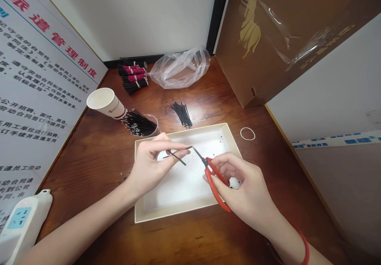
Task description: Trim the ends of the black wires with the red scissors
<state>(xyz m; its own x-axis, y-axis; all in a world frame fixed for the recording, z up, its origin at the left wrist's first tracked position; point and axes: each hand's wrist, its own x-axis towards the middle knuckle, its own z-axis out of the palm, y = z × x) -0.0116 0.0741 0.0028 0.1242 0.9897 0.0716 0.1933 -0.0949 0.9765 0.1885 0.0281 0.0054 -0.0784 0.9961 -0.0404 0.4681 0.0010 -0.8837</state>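
My left hand (151, 163) pinches a thin black wire (177, 157) between thumb and fingers, over the white shallow tray (178, 207). My right hand (241, 189) grips red-handled scissors (212, 175), whose dark blades point up-left and meet the wire's end. Small red bits lie scattered on the tray's floor.
A loose pile of black wires (182, 114) lies behind the tray, beside a clear cup of wires (139, 124) and a tipped paper cup (105, 103). Bundled red and black wires (132, 76), a plastic bag (178, 68), a rubber band (247, 134), a cardboard box (285, 34) and a power strip (20, 225) surround them.
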